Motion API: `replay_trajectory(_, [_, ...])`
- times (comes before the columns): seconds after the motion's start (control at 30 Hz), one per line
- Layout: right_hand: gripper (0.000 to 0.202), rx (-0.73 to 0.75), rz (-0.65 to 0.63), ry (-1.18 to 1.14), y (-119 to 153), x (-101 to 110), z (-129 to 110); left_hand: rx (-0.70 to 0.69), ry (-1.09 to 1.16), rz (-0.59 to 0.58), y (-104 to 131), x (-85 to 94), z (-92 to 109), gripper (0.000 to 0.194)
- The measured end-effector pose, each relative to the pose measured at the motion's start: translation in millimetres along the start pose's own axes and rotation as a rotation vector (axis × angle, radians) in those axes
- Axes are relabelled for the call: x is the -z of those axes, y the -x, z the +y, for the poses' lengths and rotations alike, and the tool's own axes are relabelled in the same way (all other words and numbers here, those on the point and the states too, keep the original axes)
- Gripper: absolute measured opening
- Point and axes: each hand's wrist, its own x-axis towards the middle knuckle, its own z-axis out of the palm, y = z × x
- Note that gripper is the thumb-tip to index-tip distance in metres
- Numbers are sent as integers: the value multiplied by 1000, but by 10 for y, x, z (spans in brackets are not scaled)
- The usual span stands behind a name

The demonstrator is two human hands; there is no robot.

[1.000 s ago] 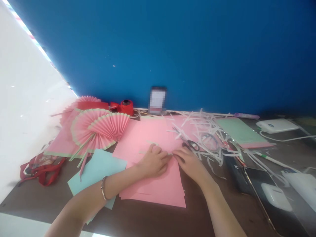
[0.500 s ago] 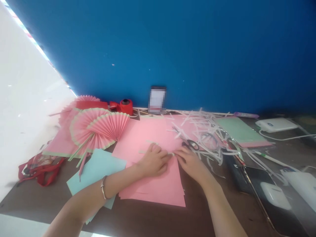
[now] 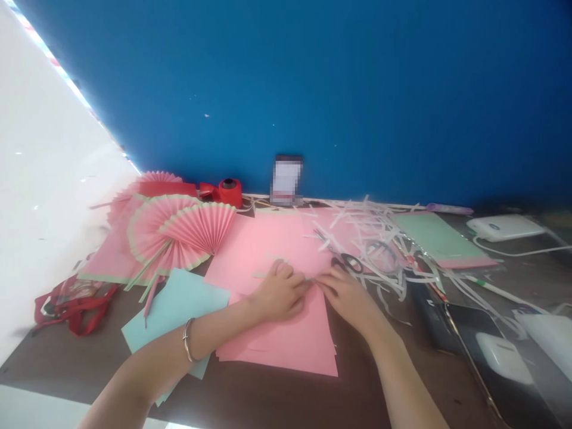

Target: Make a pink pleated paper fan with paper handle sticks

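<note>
Pink paper sheets (image 3: 286, 345) lie stacked on the dark table under both hands. My left hand (image 3: 281, 292), fingers curled, rests on them and pinches something too small to make out near its fingertips. Close by on the right, my right hand (image 3: 337, 289) has its thumb and fingers pressed together at the same spot; what it holds is hidden. Thin pale green strips (image 3: 263, 275) show just left of my left hand. Black-handled scissors (image 3: 351, 262) lie just beyond my right hand.
Pleated pink fans (image 3: 196, 229) and light blue paper (image 3: 179, 304) are at the left. White paper strips (image 3: 393, 277) pile up right of centre. A dark phone (image 3: 473, 322), a white case (image 3: 504, 356) and a green sheet (image 3: 440, 235) lie at the right. A blue wall (image 3: 313, 89) stands behind.
The camera view has shifted slightly. The white piece between my fingertips shows less than before; both hands keep nearly the same pose.
</note>
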Motion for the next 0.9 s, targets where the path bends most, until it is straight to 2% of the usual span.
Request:
replay_trajectory(0.43, [23, 32, 13, 87, -12, -8, -19, -11, 10, 8, 8, -30, -24, 35])
replay_trajectory(0.57, [24, 25, -3, 57, -13, -3, -34, -8, 28, 31, 22, -50, -32, 45])
replay_trajectory(0.9, [27, -38, -30, -52, 7, 121, -23, -6, 10, 43, 17, -81, -15, 37])
